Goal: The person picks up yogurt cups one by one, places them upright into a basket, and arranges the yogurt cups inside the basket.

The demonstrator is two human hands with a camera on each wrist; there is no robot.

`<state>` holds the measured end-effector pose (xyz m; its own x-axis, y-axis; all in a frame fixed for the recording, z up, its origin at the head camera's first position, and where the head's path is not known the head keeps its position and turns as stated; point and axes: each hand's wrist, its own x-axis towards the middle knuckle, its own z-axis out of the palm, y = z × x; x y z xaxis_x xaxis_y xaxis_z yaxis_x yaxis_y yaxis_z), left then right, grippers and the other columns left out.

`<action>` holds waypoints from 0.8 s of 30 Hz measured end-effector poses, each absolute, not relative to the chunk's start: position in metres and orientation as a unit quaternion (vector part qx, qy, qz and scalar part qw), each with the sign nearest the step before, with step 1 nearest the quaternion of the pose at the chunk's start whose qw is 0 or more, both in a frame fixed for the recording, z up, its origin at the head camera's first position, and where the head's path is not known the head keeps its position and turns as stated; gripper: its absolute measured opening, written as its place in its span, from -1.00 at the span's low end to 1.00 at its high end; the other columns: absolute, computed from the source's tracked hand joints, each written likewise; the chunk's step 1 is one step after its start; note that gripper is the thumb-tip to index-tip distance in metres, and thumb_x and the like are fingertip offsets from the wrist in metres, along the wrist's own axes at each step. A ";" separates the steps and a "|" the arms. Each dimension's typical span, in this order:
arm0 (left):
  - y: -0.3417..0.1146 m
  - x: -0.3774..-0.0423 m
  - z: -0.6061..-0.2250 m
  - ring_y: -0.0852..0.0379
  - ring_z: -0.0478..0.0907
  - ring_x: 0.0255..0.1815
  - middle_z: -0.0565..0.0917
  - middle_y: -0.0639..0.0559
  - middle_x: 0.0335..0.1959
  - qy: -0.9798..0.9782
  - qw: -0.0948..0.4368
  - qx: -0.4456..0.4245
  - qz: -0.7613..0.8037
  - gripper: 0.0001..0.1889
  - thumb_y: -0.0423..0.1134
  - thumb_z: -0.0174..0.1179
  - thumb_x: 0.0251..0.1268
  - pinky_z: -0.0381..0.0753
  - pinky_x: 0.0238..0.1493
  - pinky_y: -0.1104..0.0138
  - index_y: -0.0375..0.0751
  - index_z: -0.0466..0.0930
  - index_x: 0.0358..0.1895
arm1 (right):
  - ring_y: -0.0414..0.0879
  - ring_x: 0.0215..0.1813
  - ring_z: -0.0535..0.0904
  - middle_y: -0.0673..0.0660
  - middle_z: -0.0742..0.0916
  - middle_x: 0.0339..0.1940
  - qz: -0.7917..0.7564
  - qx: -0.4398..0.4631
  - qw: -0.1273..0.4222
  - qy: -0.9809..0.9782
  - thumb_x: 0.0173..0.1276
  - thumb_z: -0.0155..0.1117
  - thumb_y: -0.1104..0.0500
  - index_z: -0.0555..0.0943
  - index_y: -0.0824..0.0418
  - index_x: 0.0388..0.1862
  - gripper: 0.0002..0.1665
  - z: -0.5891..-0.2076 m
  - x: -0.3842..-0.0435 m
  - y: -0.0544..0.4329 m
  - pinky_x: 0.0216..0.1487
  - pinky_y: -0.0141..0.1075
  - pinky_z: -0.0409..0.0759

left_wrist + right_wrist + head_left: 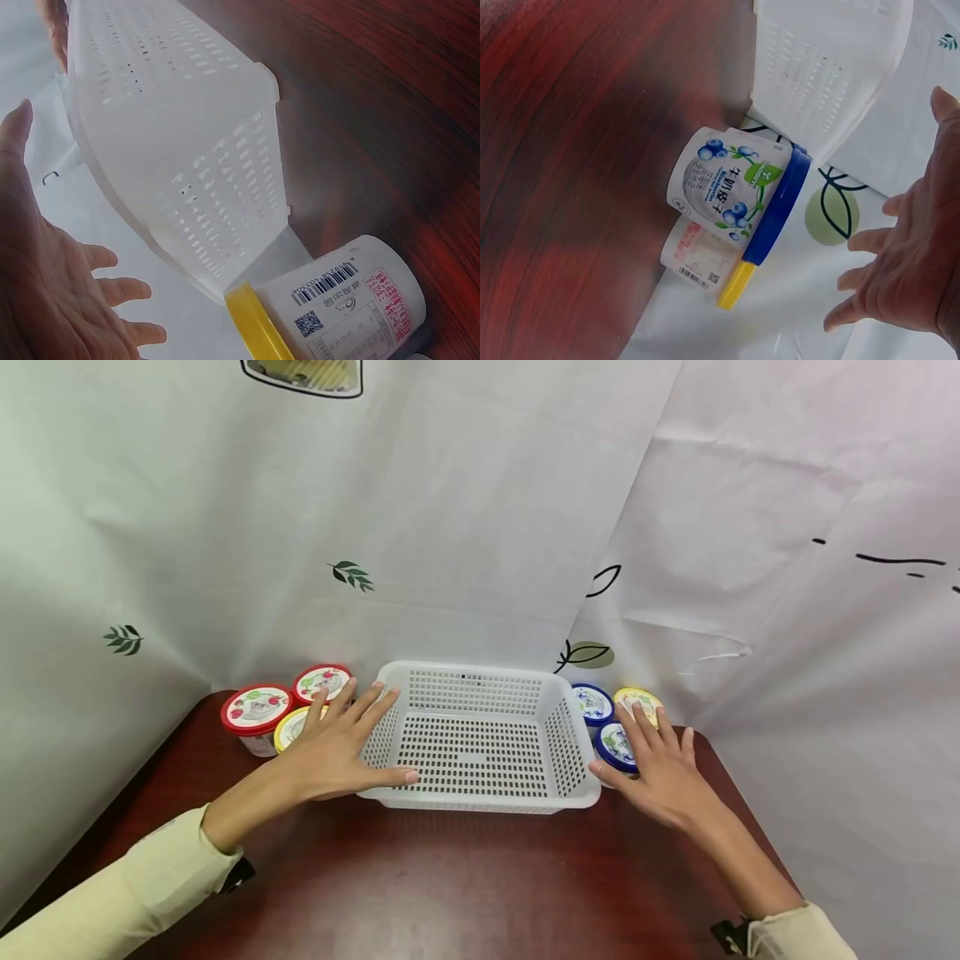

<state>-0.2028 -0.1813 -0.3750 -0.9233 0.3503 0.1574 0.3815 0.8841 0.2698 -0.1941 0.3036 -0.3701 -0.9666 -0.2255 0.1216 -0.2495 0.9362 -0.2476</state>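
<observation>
A white plastic basket (471, 803) with slotted walls stands on the table, nothing inside it. My left hand (333, 752) spreads its fingers over the basket's left rim and a yellow-lidded tub (291, 727); in the left wrist view this hand (60, 277) holds nothing. Two red-lidded tubs, one nearer (257, 708) and one farther back (321, 682), stand beside the yellow one. On the right, my right hand (660, 768) reaches with spread fingers beside a blue-lidded tub (617, 745). Behind that are another blue-lidded tub (592, 702) and a yellow-lidded one (636, 700).
The dark red wooden table (420, 885) reaches back to a white cloth backdrop (465, 527) printed with leaves. More cloth hangs along both sides. Tubs flank the basket left and right.
</observation>
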 end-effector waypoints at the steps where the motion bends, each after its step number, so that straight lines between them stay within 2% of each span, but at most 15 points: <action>1: -0.181 -0.202 -0.375 -0.54 -0.07 0.89 0.21 -0.27 0.86 -0.969 0.053 -0.190 -0.149 0.31 0.70 0.30 0.20 -0.33 0.76 -0.53 0.06 0.06 0.88 | 0.55 0.91 -0.24 0.41 0.12 0.92 0.132 0.121 0.046 -0.983 0.58 0.22 -0.52 -0.03 0.02 0.95 0.25 -0.370 -0.195 0.304 0.64 0.75 -0.33; 7: -0.181 -0.198 -0.375 -0.54 -0.04 0.88 0.23 -0.25 0.86 -0.968 0.059 -0.196 -0.149 0.31 0.71 0.30 0.19 -0.28 0.77 -0.52 0.05 0.09 0.88 | 0.56 0.91 -0.19 0.43 0.14 0.91 0.127 0.121 0.051 -0.983 0.59 0.21 -0.51 0.03 0.06 0.93 0.22 -0.371 -0.199 0.307 0.63 0.76 -0.25; 16: -0.182 -0.193 -0.376 -0.54 0.00 0.87 0.24 -0.26 0.85 -0.965 0.056 -0.202 -0.160 0.29 0.67 0.33 0.19 -0.19 0.77 -0.50 0.02 0.13 0.86 | 0.57 0.90 -0.14 0.42 0.15 0.90 0.119 0.120 0.049 -0.984 0.62 0.18 -0.50 0.02 0.07 0.93 0.20 -0.368 -0.202 0.309 0.66 0.72 -0.19; 21: -0.180 -0.189 -0.378 -0.51 -0.01 0.87 0.24 -0.23 0.86 -0.964 0.047 -0.202 -0.163 0.31 0.69 0.32 0.16 -0.20 0.78 -0.49 0.04 0.13 0.87 | 0.57 0.87 -0.02 0.44 0.22 0.88 0.111 0.126 0.056 -0.984 0.64 0.19 -0.47 0.08 0.13 0.91 0.17 -0.368 -0.203 0.313 0.67 0.70 -0.07; 24: -0.177 -0.187 -0.380 -0.50 0.01 0.88 0.27 -0.21 0.85 -0.965 0.047 -0.206 -0.156 0.33 0.72 0.31 0.14 -0.14 0.77 -0.50 0.02 0.14 0.86 | 0.56 0.84 0.06 0.45 0.27 0.85 0.104 0.133 0.059 -0.984 0.65 0.19 -0.44 0.14 0.16 0.89 0.13 -0.369 -0.202 0.316 0.68 0.65 0.04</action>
